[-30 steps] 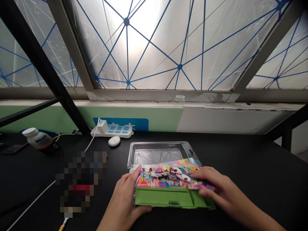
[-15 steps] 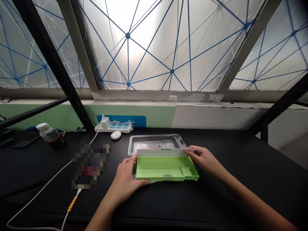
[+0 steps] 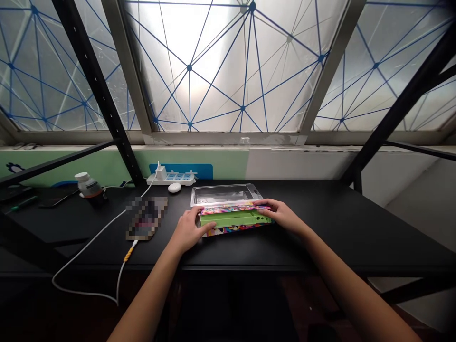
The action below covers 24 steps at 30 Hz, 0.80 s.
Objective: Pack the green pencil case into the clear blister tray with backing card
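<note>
Far left: white-capped bottle [image 3: 92, 190] on the black tabletop [image 3: 356, 223]. Next, a pixel-masked object [image 3: 147, 223], with a cable's yellow sleeve [image 3: 128, 253] running down from it towards the near edge. Behind, against the wall, a power strip [image 3: 178, 178]; a rounded white object [image 3: 174, 188] just in front of it.

Left hand [image 3: 187, 231] was closed over the left end of a printed case [image 3: 233, 219], thumb along its near side, fingers at the far corner. The case lay mid-table, in front of a clear plastic tray [image 3: 223, 194]. Green showed as a band between two brightly printed faces, so I judged the case partly open, neither fully spread nor closed flat. Its inside could not be made out. The case was already clear of the tray's hollow; that much looked done. Settling the printed panels one way or the other appeared to remain.

Right hand [image 3: 280, 216] pinched the right end, fingers over the upper printed face, thumb lower on the green side.

Edges and room: cable and masked object crowded the left side, well apart from the case but limiting a wide swing there. Tray stood just behind, little room to push back. Near edge left a bare strip in front. Widest bare stretch lay beyond the right hand, up to the black metal post [image 3: 377, 128].
</note>
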Each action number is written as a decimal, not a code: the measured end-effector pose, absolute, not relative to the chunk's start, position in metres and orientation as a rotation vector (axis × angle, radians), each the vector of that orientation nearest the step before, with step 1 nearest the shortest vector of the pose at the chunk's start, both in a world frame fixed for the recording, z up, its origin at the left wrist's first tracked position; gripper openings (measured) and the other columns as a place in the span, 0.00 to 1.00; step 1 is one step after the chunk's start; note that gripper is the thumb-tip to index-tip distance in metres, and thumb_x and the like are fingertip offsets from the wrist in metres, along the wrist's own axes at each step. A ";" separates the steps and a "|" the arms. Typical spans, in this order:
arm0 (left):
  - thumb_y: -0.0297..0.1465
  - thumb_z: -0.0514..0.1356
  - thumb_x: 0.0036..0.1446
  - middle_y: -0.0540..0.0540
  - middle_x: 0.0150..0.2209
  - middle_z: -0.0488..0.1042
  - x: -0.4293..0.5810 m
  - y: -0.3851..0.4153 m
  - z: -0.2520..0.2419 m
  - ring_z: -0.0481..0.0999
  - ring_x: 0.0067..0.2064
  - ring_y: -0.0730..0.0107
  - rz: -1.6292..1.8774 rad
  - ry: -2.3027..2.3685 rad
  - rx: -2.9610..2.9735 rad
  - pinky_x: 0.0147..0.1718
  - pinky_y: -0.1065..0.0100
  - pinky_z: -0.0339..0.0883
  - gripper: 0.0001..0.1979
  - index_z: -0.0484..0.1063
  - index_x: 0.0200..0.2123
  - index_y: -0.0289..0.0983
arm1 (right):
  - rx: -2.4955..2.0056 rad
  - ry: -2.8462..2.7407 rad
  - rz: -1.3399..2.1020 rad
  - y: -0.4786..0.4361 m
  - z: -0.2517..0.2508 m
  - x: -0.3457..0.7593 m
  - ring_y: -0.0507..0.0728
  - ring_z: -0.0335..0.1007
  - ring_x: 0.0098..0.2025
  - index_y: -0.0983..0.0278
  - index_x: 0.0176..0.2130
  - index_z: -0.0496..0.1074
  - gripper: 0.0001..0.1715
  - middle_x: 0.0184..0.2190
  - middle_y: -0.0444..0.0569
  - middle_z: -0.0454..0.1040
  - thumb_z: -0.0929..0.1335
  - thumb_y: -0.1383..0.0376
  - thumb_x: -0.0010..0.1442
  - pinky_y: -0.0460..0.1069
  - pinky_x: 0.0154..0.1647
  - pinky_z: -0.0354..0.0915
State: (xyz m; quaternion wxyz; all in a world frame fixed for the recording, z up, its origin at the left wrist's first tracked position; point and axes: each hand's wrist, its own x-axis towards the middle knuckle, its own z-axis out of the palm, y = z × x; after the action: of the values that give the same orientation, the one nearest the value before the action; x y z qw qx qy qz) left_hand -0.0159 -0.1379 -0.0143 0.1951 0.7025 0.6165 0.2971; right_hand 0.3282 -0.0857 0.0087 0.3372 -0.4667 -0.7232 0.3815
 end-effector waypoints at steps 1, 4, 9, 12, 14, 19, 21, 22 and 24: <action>0.58 0.58 0.55 0.40 0.47 0.72 -0.016 -0.138 -0.014 0.73 0.49 0.51 0.842 1.725 1.970 0.50 0.57 0.64 0.34 0.67 0.57 0.43 | -1.199 -1.894 1.004 -0.088 0.010 0.329 0.64 0.73 0.53 0.60 0.51 0.75 0.28 0.53 0.52 0.77 0.73 0.49 0.55 0.57 0.56 0.67; 0.57 0.53 0.60 0.41 0.45 0.74 -0.017 -0.136 -0.014 0.74 0.47 0.53 0.879 1.722 1.976 0.48 0.58 0.65 0.31 0.69 0.53 0.41 | -1.196 -1.974 0.906 -0.097 0.009 0.330 0.64 0.74 0.52 0.59 0.53 0.74 0.34 0.53 0.50 0.76 0.76 0.50 0.48 0.55 0.54 0.69; 0.54 0.45 0.66 0.43 0.47 0.76 -0.017 -0.134 -0.014 0.72 0.50 0.53 0.825 1.680 2.110 0.48 0.58 0.64 0.28 0.75 0.44 0.42 | -1.399 -1.992 0.479 -0.100 -0.002 0.324 0.60 0.77 0.39 0.60 0.44 0.74 0.25 0.38 0.48 0.80 0.65 0.44 0.61 0.52 0.39 0.70; 0.54 0.47 0.65 0.45 0.54 0.73 -0.014 -0.132 -0.017 0.69 0.54 0.51 0.779 1.683 2.159 0.51 0.55 0.61 0.27 0.76 0.40 0.43 | -1.501 -1.962 0.314 -0.095 -0.004 0.318 0.60 0.73 0.32 0.62 0.43 0.73 0.26 0.31 0.49 0.78 0.60 0.46 0.66 0.52 0.33 0.66; 0.55 0.47 0.65 0.42 0.52 0.74 -0.014 -0.130 -0.020 0.69 0.53 0.49 0.786 1.726 2.136 0.50 0.54 0.61 0.27 0.75 0.41 0.41 | -1.524 -1.989 0.172 -0.093 0.000 0.311 0.63 0.72 0.37 0.64 0.44 0.73 0.23 0.35 0.54 0.77 0.61 0.49 0.66 0.55 0.39 0.65; 0.54 0.50 0.64 0.37 0.56 0.72 -0.017 -0.130 -0.025 0.68 0.57 0.48 0.825 1.733 2.112 0.54 0.53 0.60 0.31 0.66 0.58 0.37 | -1.451 -2.222 -0.052 -0.096 0.012 0.272 0.66 0.67 0.49 0.62 0.40 0.76 0.14 0.44 0.56 0.75 0.64 0.58 0.66 0.58 0.50 0.57; 0.53 0.57 0.59 0.36 0.58 0.70 -0.018 -0.132 -0.024 0.67 0.59 0.48 0.838 1.693 2.107 0.56 0.54 0.60 0.37 0.61 0.64 0.37 | -1.415 -2.316 -0.066 -0.096 0.010 0.249 0.63 0.69 0.46 0.61 0.40 0.76 0.14 0.42 0.53 0.76 0.64 0.58 0.67 0.56 0.48 0.58; 0.53 0.62 0.55 0.35 0.59 0.70 -0.019 -0.133 -0.023 0.67 0.60 0.47 0.845 1.678 2.101 0.57 0.54 0.60 0.41 0.59 0.65 0.37 | -1.405 -2.348 -0.072 -0.095 0.008 0.239 0.62 0.69 0.45 0.62 0.41 0.76 0.15 0.41 0.53 0.76 0.64 0.57 0.68 0.55 0.47 0.59; 0.50 0.69 0.48 0.34 0.59 0.70 -0.020 -0.136 -0.021 0.69 0.59 0.47 0.866 1.656 2.070 0.57 0.56 0.61 0.49 0.56 0.67 0.37 | -1.394 -2.383 -0.091 -0.091 0.003 0.223 0.61 0.70 0.43 0.63 0.42 0.75 0.16 0.39 0.53 0.76 0.62 0.57 0.70 0.54 0.45 0.60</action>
State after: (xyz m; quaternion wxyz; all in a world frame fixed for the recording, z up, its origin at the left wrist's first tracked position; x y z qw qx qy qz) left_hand -0.0197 -0.1361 -0.0206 0.1756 0.7307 0.5847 0.3056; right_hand 0.2226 -0.0912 0.0034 0.1886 -0.4955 -0.8473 -0.0323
